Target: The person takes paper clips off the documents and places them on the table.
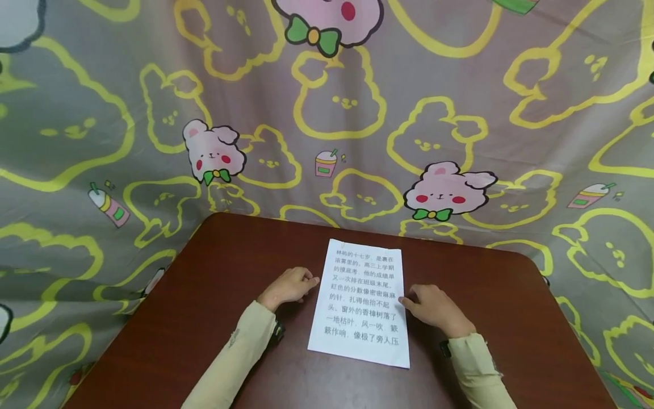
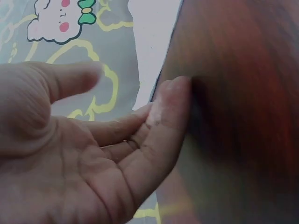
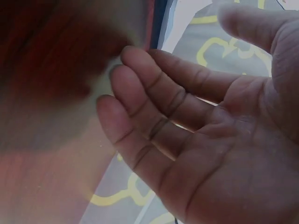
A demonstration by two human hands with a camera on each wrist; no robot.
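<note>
White paper (image 1: 364,301) printed with large lines of Chinese characters lies flat on the table, its top end tilted slightly to the left in the head view. Beside its left edge rests my left hand (image 1: 291,286), fingers loosely bent and the thumb apart from them in the left wrist view. My right hand (image 1: 434,307) is at the opposite side, its fingertips right at the paper's right edge. In the right wrist view its fingers (image 3: 140,102) are gently curved, the palm holding nothing.
The dark reddish-brown table (image 1: 245,244) has rounded far corners. Behind and around it hangs a grey curtain (image 1: 276,102) with yellow outlines and pink cartoon animals, close to the table's far edge. Dark wrist cameras sit at both cuffs.
</note>
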